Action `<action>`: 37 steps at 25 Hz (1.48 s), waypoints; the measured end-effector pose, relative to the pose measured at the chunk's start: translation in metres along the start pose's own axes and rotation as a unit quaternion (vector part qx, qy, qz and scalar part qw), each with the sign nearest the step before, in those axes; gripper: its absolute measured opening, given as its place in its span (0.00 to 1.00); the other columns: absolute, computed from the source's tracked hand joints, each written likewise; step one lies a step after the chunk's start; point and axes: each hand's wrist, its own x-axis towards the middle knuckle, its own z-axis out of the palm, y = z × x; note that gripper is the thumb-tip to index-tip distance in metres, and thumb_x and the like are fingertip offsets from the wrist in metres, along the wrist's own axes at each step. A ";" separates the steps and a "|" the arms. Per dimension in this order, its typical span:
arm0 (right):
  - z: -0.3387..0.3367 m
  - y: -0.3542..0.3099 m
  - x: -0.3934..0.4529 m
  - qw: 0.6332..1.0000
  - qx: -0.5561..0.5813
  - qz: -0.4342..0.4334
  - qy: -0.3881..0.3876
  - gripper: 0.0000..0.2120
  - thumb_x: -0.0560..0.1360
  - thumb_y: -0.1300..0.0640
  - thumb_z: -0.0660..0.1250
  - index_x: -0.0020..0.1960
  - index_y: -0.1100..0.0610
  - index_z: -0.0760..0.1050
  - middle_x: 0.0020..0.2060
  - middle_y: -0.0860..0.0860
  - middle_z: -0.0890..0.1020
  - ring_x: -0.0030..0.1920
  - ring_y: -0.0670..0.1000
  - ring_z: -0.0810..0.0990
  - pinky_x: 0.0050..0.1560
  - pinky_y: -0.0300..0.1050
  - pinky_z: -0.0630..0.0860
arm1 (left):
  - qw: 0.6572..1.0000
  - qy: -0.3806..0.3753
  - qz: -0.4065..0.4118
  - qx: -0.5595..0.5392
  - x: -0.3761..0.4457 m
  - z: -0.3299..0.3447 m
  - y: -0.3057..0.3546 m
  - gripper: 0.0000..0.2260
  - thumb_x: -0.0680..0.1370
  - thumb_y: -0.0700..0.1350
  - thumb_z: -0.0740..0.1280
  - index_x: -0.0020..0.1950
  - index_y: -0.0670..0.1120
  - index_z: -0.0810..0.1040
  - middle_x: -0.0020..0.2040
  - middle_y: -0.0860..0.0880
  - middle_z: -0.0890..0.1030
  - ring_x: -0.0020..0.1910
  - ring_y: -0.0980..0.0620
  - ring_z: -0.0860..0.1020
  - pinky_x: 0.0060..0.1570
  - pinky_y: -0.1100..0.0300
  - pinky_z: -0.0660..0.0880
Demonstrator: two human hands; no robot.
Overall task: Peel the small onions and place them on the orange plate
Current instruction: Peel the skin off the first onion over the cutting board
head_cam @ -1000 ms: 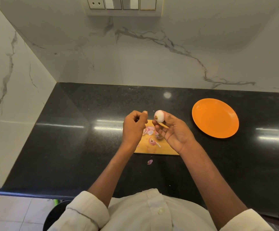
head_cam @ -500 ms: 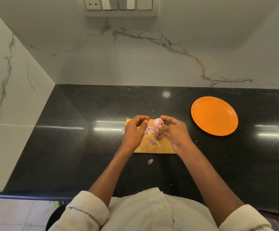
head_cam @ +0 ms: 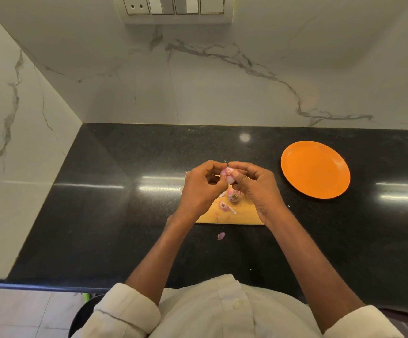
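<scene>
Nearest the person, at 6 o'clock, a loose scrap of onion skin [head_cam: 221, 236] lies on the black counter [head_cam: 100, 215], just short of the yellow cutting board [head_cam: 237, 215]. Above the board, both hands meet at the centre of the view: the left hand [head_cam: 201, 189] and right hand [head_cam: 256, 186] curl their fingers round one small onion [head_cam: 227, 172], fingertips pinching it from either side. A second onion [head_cam: 234, 195] with pink skin on it rests on the board just below them, beside cut trimmings [head_cam: 225, 206]. Farther off at 2 o'clock sits the orange plate [head_cam: 315, 169], well apart from the hands, with nothing on it.

The held onion looks small and likely slick; a hard pull at the skin could shoot it out of the pinch onto the counter, and the peelings may scatter past the board as one piece has.

How much skin remains on the held onion cannot be told, since fingers cover most of it. The far left corner of the board is hidden behind the left hand, and whether more onions lie there is unclear
</scene>
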 end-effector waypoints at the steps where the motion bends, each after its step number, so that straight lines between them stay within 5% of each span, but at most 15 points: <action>1: 0.001 -0.001 -0.001 1.000 -0.001 -0.008 -0.001 0.12 0.79 0.60 0.74 0.61 0.52 0.86 0.52 0.46 0.89 0.55 0.43 0.87 0.49 0.39 0.84 | 1.000 0.010 0.010 0.011 -0.001 0.002 0.001 0.10 0.81 0.46 0.76 0.60 0.46 0.85 0.51 0.52 0.88 0.50 0.53 0.87 0.52 0.49 0.86; 5: 0.004 -0.001 0.000 0.999 -0.019 -0.025 0.013 0.13 0.79 0.60 0.75 0.61 0.51 0.86 0.53 0.43 0.88 0.53 0.35 0.84 0.43 0.31 0.81 | 0.996 0.050 0.041 0.064 -0.002 0.010 0.004 0.05 0.81 0.44 0.75 0.54 0.46 0.82 0.44 0.53 0.86 0.43 0.54 0.86 0.45 0.56 0.85; 15: 0.008 0.000 -0.003 0.999 -0.006 -0.044 0.014 0.13 0.78 0.62 0.75 0.58 0.48 0.87 0.53 0.40 0.87 0.54 0.36 0.83 0.46 0.32 0.81 | 0.993 0.111 0.009 0.044 0.001 0.012 0.010 0.05 0.78 0.42 0.77 0.47 0.47 0.82 0.37 0.51 0.84 0.34 0.52 0.83 0.34 0.58 0.79; 19: 0.011 -0.002 -0.005 0.998 0.014 -0.057 -0.020 0.15 0.79 0.66 0.72 0.62 0.53 0.85 0.61 0.46 0.84 0.53 0.39 0.85 0.48 0.35 0.82 | 0.992 0.126 -0.017 -0.013 0.002 0.010 0.011 0.04 0.78 0.39 0.77 0.48 0.44 0.83 0.39 0.49 0.87 0.37 0.49 0.86 0.40 0.49 0.85; 26: 0.004 -0.005 -0.006 0.995 0.018 -0.087 -0.050 0.13 0.78 0.65 0.73 0.62 0.56 0.84 0.61 0.49 0.84 0.56 0.44 0.86 0.50 0.39 0.82 | 0.977 0.115 -0.073 -0.167 0.005 0.000 0.015 0.07 0.79 0.38 0.77 0.56 0.40 0.84 0.46 0.42 0.89 0.47 0.43 0.89 0.52 0.44 0.87; 30: 0.003 -0.004 -0.002 0.993 0.094 -0.058 -0.037 0.13 0.79 0.63 0.72 0.63 0.54 0.84 0.61 0.51 0.86 0.62 0.52 0.85 0.60 0.52 0.83 | 0.983 0.052 -0.043 -0.173 0.006 -0.005 0.014 0.10 0.83 0.41 0.72 0.63 0.41 0.84 0.54 0.45 0.88 0.55 0.46 0.88 0.58 0.49 0.85; 37: 0.006 -0.006 -0.004 0.992 0.130 -0.001 -0.001 0.12 0.78 0.63 0.74 0.61 0.58 0.84 0.56 0.55 0.87 0.57 0.53 0.87 0.55 0.49 0.85 | 0.990 0.024 -0.039 -0.132 0.005 -0.004 0.007 0.11 0.78 0.39 0.78 0.61 0.42 0.86 0.53 0.46 0.89 0.55 0.46 0.88 0.59 0.46 0.85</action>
